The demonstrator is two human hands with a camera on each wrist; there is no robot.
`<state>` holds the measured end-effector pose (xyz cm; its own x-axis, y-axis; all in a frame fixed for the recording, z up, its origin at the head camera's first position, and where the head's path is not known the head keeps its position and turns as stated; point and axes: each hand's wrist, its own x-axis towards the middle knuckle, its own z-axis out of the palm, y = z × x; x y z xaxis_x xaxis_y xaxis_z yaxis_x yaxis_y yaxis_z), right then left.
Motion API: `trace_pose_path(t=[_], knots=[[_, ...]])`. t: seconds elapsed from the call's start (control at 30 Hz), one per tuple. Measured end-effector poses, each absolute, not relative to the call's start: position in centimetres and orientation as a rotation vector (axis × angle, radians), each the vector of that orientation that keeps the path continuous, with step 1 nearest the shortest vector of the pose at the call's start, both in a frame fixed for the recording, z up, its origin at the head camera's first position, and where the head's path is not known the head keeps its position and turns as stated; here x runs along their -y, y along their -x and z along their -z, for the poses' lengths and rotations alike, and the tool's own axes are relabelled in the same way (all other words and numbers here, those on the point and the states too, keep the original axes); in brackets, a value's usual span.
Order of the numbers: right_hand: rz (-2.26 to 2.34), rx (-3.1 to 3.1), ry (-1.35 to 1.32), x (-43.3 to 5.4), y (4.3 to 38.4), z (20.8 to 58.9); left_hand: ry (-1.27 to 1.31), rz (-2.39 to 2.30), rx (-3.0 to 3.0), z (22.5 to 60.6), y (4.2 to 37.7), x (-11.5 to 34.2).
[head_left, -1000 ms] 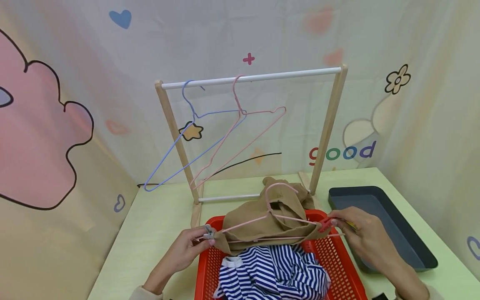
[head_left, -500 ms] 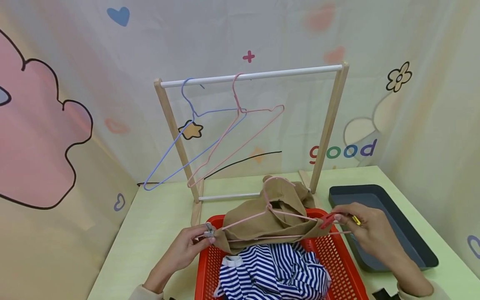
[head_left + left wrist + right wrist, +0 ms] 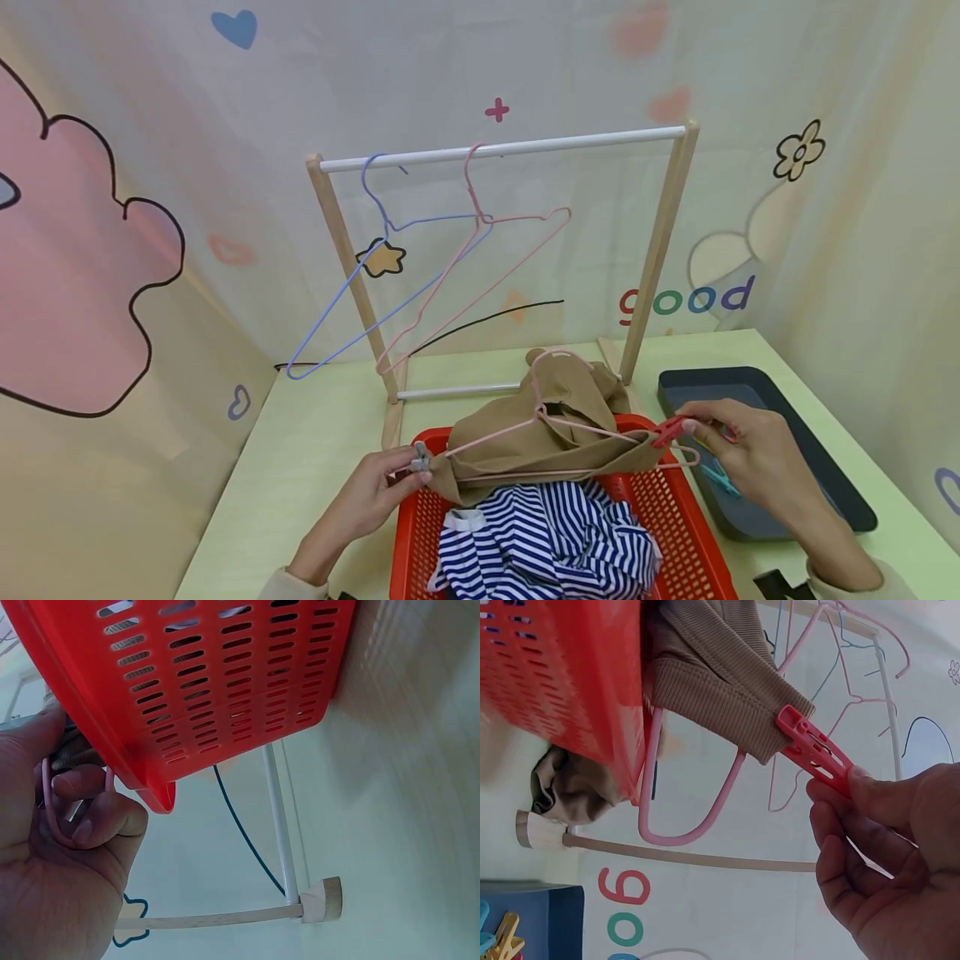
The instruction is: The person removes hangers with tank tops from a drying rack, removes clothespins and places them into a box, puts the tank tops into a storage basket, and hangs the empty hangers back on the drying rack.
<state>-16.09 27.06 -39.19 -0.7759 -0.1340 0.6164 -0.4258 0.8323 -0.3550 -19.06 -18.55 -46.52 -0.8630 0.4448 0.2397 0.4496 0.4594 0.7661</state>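
A brown garment [image 3: 517, 454] with a ribbed waistband lies across a pink hanger [image 3: 540, 411] above the red basket [image 3: 401, 542]. My left hand [image 3: 375, 496] grips the hanger's left end, its fingers curled round the pink loop [image 3: 56, 817]; a grey clothespin [image 3: 420, 458] sits at the fingertips. With thumb and forefinger my right hand [image 3: 753, 450] pinches a red clothespin [image 3: 815, 748], whose jaws are on the waistband's right corner. The hanger's right end [image 3: 679, 840] pokes out below that corner, bare. A striped navy-and-white garment [image 3: 540, 542] lies in the basket.
Behind the basket stands a rack with a white rail [image 3: 585, 144], carrying a blue hanger [image 3: 330, 308] and another pink hanger [image 3: 525, 257]. A dark tray [image 3: 862, 527] on the right holds several clothespins [image 3: 506, 937], partly hidden by my right hand.
My right hand has moved right and slightly up, drawing the waistband's corner along with the red clothespin. More of the hanger's right end shows. The left hand has stayed nearly still.
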Motion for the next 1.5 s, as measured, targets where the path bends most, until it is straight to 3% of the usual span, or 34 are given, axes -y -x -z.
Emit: trace_pose_path(t=[0.8,1.07,1.5], knots=[[-0.671,2.314,-0.447,-29.1,15.6,36.8,0.796,1.422,2.656,46.5,18.9,18.7],[-0.514,2.606,-0.209,-32.8,18.0,37.3,0.790,1.430,2.659,46.6,18.9,18.8],[-0.398,3.012,-0.137,-37.1,21.7,39.8,0.787,1.412,2.662,46.4,18.9,18.6]])
